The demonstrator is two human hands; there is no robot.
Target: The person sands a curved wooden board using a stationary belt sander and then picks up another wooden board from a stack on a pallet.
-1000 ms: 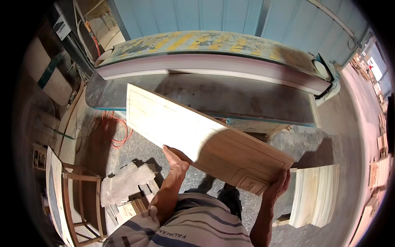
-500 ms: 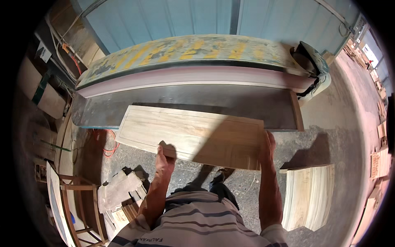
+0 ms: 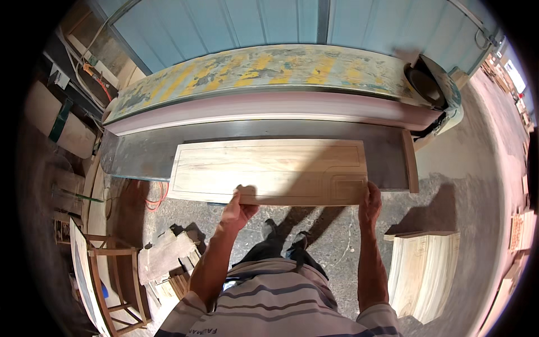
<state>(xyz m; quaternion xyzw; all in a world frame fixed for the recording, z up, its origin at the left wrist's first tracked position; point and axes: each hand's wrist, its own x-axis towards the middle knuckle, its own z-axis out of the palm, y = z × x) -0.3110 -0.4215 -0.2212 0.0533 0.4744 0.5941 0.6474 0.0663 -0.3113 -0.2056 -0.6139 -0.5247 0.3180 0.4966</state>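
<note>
A pale wooden panel (image 3: pixel 269 171) with a thin groove line cut inside its edges is held level in front of me. My left hand (image 3: pixel 240 212) is closed on its near edge, thumb on top and the fingers underneath largely hidden. At the right end my right hand (image 3: pixel 370 205) grips the near corner. Below the panel's far part lies the dark metal table (image 3: pixel 135 149) of a long belt sander; I cannot tell whether they touch. Behind it runs the sander's upright pinkish belt (image 3: pixel 269 106), with a gap between belt and panel.
A worn yellow-striped cover (image 3: pixel 252 70) tops the sander, with a dark round opening (image 3: pixel 425 85) at its right end. Similar panels are stacked (image 3: pixel 422 275) at my lower right. Wood offcuts (image 3: pixel 168 258) and a wooden frame stand (image 3: pixel 115 275) are at lower left, near an orange hose (image 3: pixel 159 197).
The panel has moved away from me over the table and turned nearly parallel to the belt, its right end swinging farther away. Both hands have kept their hold.
</note>
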